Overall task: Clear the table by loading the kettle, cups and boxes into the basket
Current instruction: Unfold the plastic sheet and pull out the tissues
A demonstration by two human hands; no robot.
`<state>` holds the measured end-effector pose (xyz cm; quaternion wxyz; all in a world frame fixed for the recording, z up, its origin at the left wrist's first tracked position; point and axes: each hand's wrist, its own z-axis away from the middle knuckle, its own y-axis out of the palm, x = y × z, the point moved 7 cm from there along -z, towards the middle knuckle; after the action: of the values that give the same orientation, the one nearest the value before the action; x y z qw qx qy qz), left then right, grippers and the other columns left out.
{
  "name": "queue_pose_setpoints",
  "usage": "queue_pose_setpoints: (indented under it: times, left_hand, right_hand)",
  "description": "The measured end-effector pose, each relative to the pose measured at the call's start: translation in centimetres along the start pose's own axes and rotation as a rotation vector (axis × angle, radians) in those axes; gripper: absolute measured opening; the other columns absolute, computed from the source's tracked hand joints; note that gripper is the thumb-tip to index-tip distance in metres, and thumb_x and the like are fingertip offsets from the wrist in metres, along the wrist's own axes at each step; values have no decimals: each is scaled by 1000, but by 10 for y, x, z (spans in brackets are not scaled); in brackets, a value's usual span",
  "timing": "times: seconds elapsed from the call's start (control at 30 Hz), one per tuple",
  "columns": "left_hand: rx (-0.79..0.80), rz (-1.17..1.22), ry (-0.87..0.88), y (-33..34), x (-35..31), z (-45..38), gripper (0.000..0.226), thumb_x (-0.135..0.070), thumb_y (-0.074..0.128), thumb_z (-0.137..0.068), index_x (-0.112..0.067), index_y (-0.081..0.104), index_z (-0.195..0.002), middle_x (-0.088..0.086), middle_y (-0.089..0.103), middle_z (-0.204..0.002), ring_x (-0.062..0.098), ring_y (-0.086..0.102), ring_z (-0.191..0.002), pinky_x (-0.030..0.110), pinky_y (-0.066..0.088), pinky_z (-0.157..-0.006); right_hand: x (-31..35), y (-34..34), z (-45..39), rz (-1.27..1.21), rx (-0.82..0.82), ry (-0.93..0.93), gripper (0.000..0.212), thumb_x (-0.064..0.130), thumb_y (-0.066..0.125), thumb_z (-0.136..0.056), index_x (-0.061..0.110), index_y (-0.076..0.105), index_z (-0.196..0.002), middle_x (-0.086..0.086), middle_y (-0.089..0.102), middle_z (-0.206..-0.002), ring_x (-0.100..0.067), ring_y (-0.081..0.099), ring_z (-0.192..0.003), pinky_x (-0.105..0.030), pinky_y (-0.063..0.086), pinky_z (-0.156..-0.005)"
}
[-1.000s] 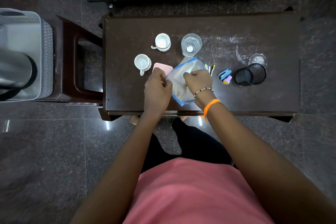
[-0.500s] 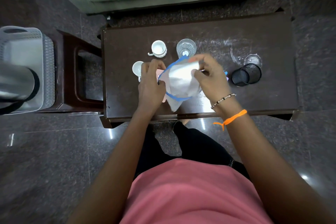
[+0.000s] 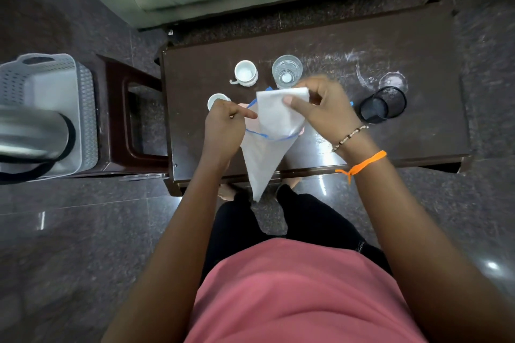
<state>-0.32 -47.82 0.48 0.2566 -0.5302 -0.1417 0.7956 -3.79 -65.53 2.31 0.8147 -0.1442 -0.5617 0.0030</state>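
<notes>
since a second ago, when the frosted pouch lay flat on the table under both hands, it has come up off the wood and now hangs between them, its pointed lower corner dangling past the near edge of the table. the pouch, translucent white with a blue trim around its mouth, is held open: the left hand pinches the left side of the blue rim between thumb and fingers, and the right hand pinches the upper flap, thumb pressed on the white sheet and fingers curled behind it. a beaded bracelet and an orange thread sit on the right wrist.

on the table beyond the hands, one white cup stands with its handle turned left, and just right of it stands a clear glass. a second white cup is nearer and further left, partly hidden behind the left hand. a sliver of pink box shows at the pouch's right side, too covered to describe further. a black mesh holder lies tipped on its side toward the right of the table.

well apart to the left, on a dark wooden stool, stands the grey perforated basket, and the steel kettle already sits in it, blurred at the frame edge.
</notes>
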Motion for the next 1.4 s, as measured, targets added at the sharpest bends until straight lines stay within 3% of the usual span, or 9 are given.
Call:
queue_pose_setpoints:
  times: [0.1, 0.23, 0.4, 0.5, 0.63, 0.8, 0.97, 1.13, 1.4]
  left_hand:
    - [-17, 151, -53, -5, -8, 0, 34, -25, 45, -73, -4, 72, -77, -9, 55, -76, 5, 52, -70, 4, 40, -54]
    - [21, 149, -54, -2, -18, -2, 45, -41, 52, -89, -20, 59, -51, -8, 59, -63, 5, 53, -61, 21, 43, -64]
    - [165, 121, -3, 24, -29, -5, 34, -22, 68, -84, 11, 62, -78, 4, 56, -87, 11, 53, -76, 24, 42, -69]
    - [147, 136, -41, 40, -27, -8, 30, -20, 68, -83, 7, 62, -74, 4, 55, -86, 15, 52, -77, 31, 43, -72]
    - [203, -1, 22, 63, -29, -8, 24, -26, 62, -88, -19, 64, -65, -10, 50, -81, 2, 50, -73, 13, 40, -70]
    - [188, -256, 187, 66, -27, -11, 25, -4, 59, -82, -18, 72, -99, -10, 41, -89, 2, 45, -63, -1, 36, -62]
    - [233, -299, 161, 76, -16, -8, 49, 10, 50, -75, -15, 68, -113, -3, 41, -107, 2, 45, -62, -2, 36, -65]
    - [344, -304, 214, 108, -22, 2, 53, 16, 48, -72, -10, 67, -114, -1, 41, -105, 1, 45, -60, -1, 36, -65]
    - [436, -279, 208, 148, -22, 7, 56, 18, 46, -70, -12, 67, -112, 2, 42, -103, -10, 47, -61, 2, 37, -64]
  right_hand:
    - [1, 4, 0, -119, 94, 12, 10, 3, 61, -86, 12, 60, -84, -11, 57, -81, -20, 50, -78, -32, 40, -69]
    - [-2, 7, 2, -267, 177, 86, 17, 2, 61, -85, 19, 61, -80, 3, 60, -69, -3, 55, -63, -15, 46, -60]
    - [-29, -3, -1, -455, -110, 288, 20, 7, 68, -81, 17, 53, -87, -2, 62, -77, -17, 59, -71, -32, 49, -70]
    - [-47, -6, 6, -434, -145, 385, 36, 5, 73, -75, 24, 45, -85, -13, 63, -99, -23, 59, -89, -39, 50, -77]
    - [-75, -20, 18, -515, -263, 438, 37, -4, 65, -79, 16, 42, -100, -14, 57, -106, -23, 56, -92, -32, 53, -67]
    - [-112, -65, 25, -602, -487, 482, 28, -3, 57, -84, 16, 44, -100, -3, 54, -92, -13, 55, -74, -25, 46, -59]
    - [-138, -102, 16, -323, -553, 497, 27, -1, 56, -83, 14, 58, -106, -2, 57, -88, -18, 54, -79, -29, 48, -57]
    - [-156, -150, 2, 111, -712, 509, 30, 1, 54, -77, 9, 66, -103, -14, 70, -102, -33, 63, -95, -34, 49, -83]
    - [-211, -200, -48, 137, -703, 711, 33, 0, 50, -78, 7, 69, -105, -20, 70, -107, -37, 66, -94, -43, 55, -86]
